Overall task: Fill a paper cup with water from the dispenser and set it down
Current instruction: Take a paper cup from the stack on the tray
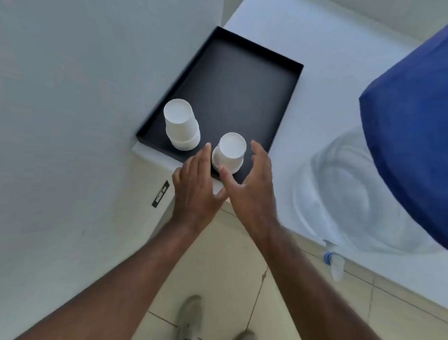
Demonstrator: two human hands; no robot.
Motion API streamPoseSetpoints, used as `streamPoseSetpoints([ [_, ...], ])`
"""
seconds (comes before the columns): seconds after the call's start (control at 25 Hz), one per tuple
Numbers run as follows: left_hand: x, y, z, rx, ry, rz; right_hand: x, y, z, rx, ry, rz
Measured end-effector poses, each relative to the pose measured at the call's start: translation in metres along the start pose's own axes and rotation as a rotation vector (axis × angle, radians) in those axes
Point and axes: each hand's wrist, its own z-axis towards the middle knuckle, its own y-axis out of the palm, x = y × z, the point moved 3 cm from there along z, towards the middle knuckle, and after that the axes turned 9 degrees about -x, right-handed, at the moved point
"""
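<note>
- Currently, both hands are held spread, with nothing gripped in either; the left hand [195, 188] and the right hand [251, 186] flank a short stack of upturned paper cups [230, 153].
- Between the right thumb and fingers the stack is bracketed, yet a gap is seen on the finger side; whether the thumb tip touches the stack's lower rim cannot be told through the motion blur.
- Just left of the stack the left fingertips are seen, apart from it, and the near corner of the black tray [246, 93] is covered by that hand.
- Beyond the left fingertips, a taller stack of cups [181, 124] stands bottom-up in the tray near its left wall; how many cups each stack holds cannot be counted.
- Most of the tray floor past both hands is bare, and the tray rests on a white counter [312, 58].
- To the right of the right hand, a clear water bottle [345, 195] is smeared by blur, its upper part hidden under a blue cover [420, 127] that is cut off by the frame edge.
- Below the right wrist's outer side, a small tap [334, 262] with a blue collar overhangs the counter's edge.
- Under the forearms, a tiled floor and two shoes are partly seen, the shoes cropped at the bottom.
</note>
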Motion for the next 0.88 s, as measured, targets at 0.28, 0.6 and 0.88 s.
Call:
streamPoseSetpoints([
  [0.28,-0.005,0.017,0.031,0.002,-0.072,-0.163,0.002,0.009,0.044,-0.008,-0.052,-0.024],
  [0.6,-0.005,0.020,0.039,0.034,-0.178,-0.155,-0.001,-0.001,0.049,-0.021,-0.080,0.004],
  [0.88,-0.009,0.028,0.043,0.045,-0.165,-0.126,-0.001,-0.005,0.049,-0.046,-0.123,0.018],
])
